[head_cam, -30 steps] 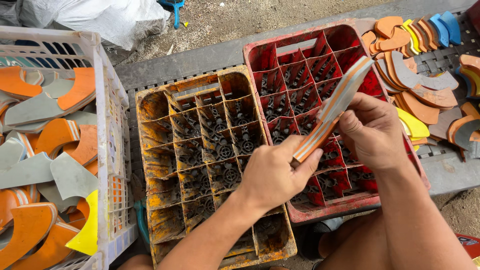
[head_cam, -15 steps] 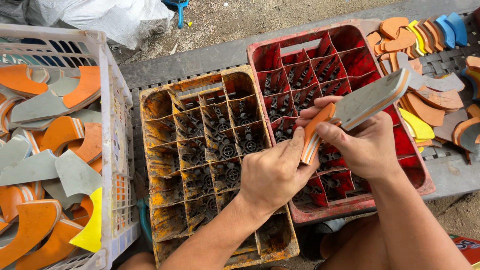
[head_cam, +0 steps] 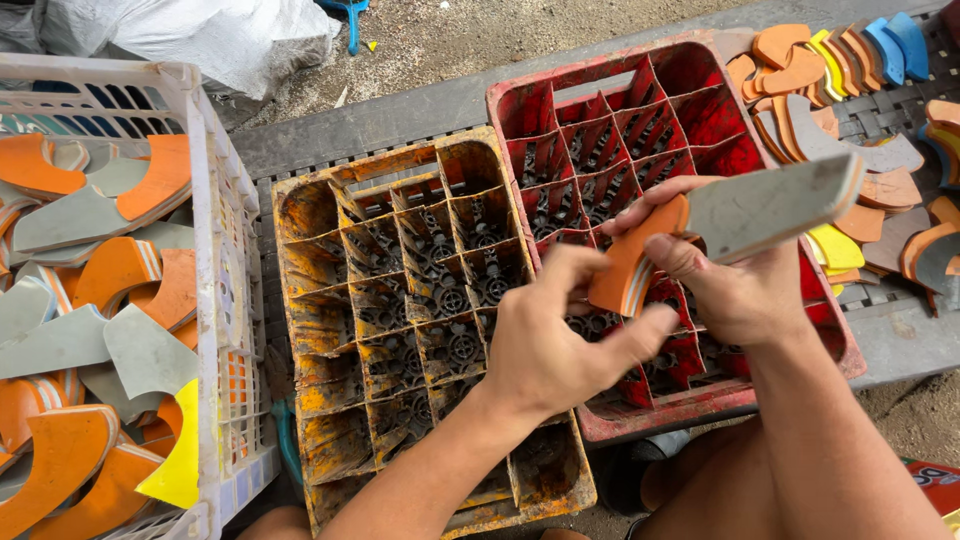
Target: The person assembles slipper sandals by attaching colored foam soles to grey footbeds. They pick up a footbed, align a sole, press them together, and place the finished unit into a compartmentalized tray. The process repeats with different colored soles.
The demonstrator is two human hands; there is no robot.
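Observation:
My right hand [head_cam: 735, 285] holds a flat curved foam piece [head_cam: 770, 208], grey on its face and orange at its lower end, with striped edges. It is held over the red divided crate [head_cam: 690, 75]. My left hand [head_cam: 555, 345] pinches the orange end of the same piece with thumb and fingers. Both hands hover above the seam between the red crate and the worn yellow divided crate [head_cam: 310, 210].
A white plastic basket [head_cam: 215, 200] at the left is full of orange, grey and yellow curved foam pieces. More such pieces [head_cam: 850, 70] in orange, blue and yellow lie piled at the right on a dark grid mat. A white sack [head_cam: 200, 30] lies at the back.
The foam piece has turned from edge-on and upright to flat, its grey face now showing and pointing right. My left hand shifted its grip on the orange end.

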